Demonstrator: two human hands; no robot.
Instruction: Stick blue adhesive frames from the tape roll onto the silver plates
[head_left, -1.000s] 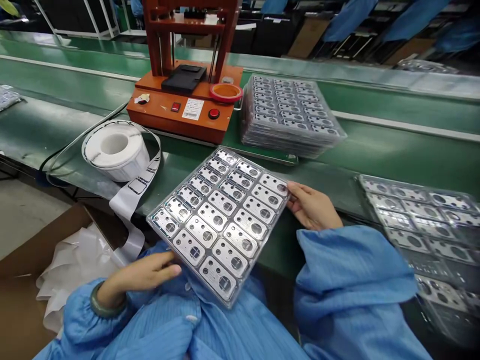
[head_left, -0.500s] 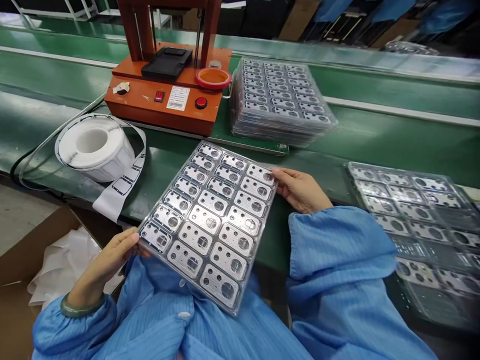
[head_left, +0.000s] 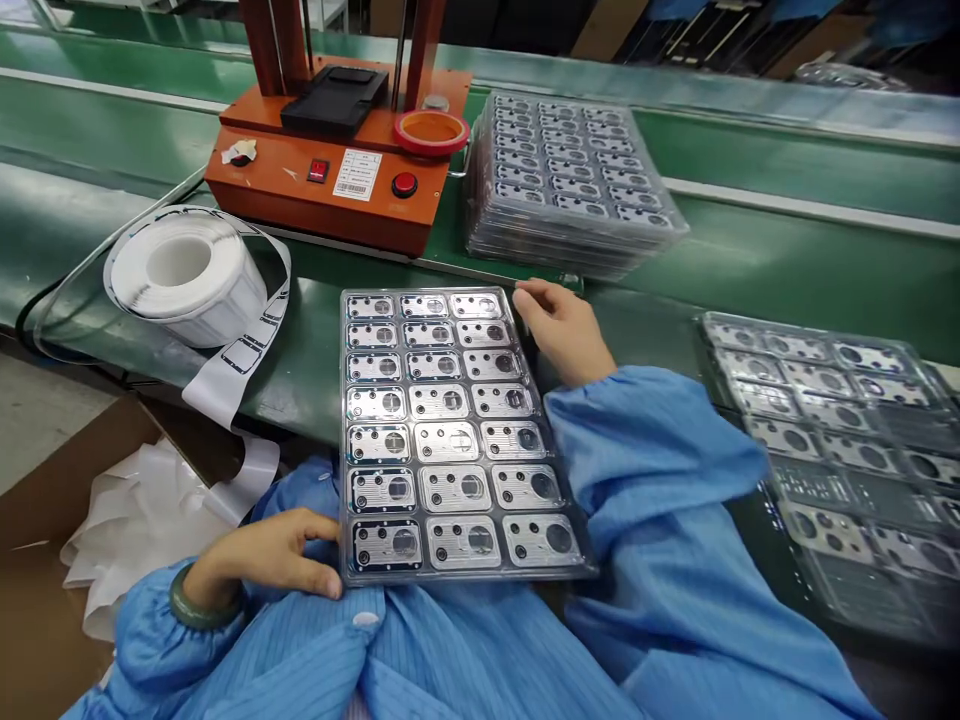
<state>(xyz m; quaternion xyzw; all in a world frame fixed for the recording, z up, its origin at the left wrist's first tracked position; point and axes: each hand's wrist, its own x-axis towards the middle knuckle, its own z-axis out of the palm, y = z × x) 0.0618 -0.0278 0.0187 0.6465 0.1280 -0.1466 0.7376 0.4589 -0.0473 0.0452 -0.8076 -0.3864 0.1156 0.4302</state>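
A clear plastic tray (head_left: 457,510) lies in front of my body, filled with rows of silver metal plates, each with a large round window and smaller holes. Its far end reaches the bench edge and its near end is against my blue smock. My left hand (head_left: 270,555) is at the tray's lower left edge, thumb and fingers bent against its side. At the far right corner, my right hand (head_left: 562,325) has its fingers curled, with fingertips at the rim. Some fingertips of both hands are hidden.
An orange press (head_left: 330,190) carries a roll of red tape (head_left: 431,132). Beside it stands a stack of filled trays (head_left: 577,220). A white label roll (head_left: 187,275) trails its strip toward a cardboard box (head_left: 45,490) with white backing paper. A partly filled tray (head_left: 832,420) lies right.
The tray has turned from slanted to nearly square with my body. My left hand has moved down and right along its edge; my right hand has shifted left and slightly up.
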